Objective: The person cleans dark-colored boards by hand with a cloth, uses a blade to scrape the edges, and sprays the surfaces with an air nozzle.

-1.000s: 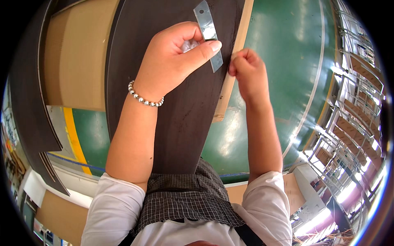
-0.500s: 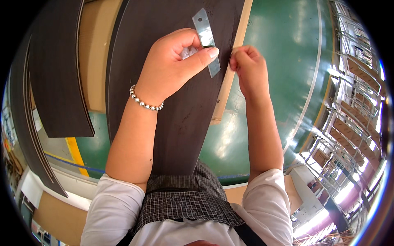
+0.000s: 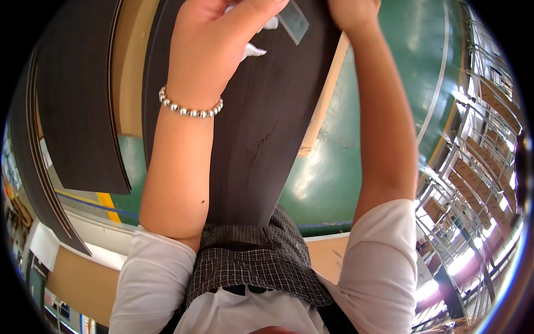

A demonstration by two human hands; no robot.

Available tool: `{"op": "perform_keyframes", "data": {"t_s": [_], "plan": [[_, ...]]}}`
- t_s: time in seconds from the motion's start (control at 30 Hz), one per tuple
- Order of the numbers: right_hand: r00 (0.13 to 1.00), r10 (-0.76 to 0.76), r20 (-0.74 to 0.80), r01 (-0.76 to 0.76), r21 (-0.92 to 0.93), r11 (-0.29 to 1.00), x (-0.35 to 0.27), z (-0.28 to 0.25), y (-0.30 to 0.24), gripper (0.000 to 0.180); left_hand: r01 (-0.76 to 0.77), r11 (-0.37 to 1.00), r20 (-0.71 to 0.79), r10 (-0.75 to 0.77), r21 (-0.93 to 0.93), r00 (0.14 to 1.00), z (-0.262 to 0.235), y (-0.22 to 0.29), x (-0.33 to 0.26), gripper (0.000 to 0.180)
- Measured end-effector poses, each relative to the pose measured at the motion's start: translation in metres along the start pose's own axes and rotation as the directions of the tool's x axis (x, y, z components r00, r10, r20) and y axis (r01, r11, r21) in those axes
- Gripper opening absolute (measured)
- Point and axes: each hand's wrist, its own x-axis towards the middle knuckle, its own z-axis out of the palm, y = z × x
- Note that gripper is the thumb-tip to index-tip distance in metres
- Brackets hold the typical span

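My left hand (image 3: 214, 28) is over the dark brown board (image 3: 250, 150), pinching a flat metal blade (image 3: 293, 23) between thumb and fingers. The blade's slanted end points toward the board's right edge; its other end is cut off by the top of the picture. A crumpled white cloth or tissue (image 3: 254, 51) pokes out from under the same hand. At the board's right edge, near the top, is my right hand (image 3: 354, 12). Its fingers lie beyond the picture, so their grip is hidden. Dark scuff marks show on the board.
A pale wooden strip (image 3: 327, 92) runs under the board's right side. More dark panels (image 3: 78, 100) stand at the left beside brown cardboard (image 3: 130, 72). Green floor (image 3: 389, 72) lies to the right, with metal racks (image 3: 478, 167) holding cardboard pieces farther off.
Both hands have moved forward, toward the top of the picture, the left still carrying the blade. My right hand has gone partly out of view. More white cloth or tissue shows.
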Motion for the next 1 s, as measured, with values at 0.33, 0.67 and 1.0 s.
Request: {"op": "perform_keyframes", "data": {"t_s": [0.33,0.67,1.0], "plan": [[0.954,-0.097,0.284,0.002,0.319,0.948,-0.261,-0.047,-0.065,0.084,-0.08,0.991,0.118,0.067,0.107,0.991,0.005,-0.03,-0.016,0.015],[0.763,-0.121,0.635,-0.26,0.472,0.842,-0.443,-0.125,-0.062,0.026,-0.117,0.977,0.151,0.091,0.176,0.984,-0.008,-0.013,-0.036,0.013],[0.376,0.369,0.85,-0.8,0.499,-0.334,-0.358,-0.08,-0.088,0.009,-0.092,0.981,0.209,0.055,0.169,0.976,-0.007,-0.042,-0.039,0.014]]}}
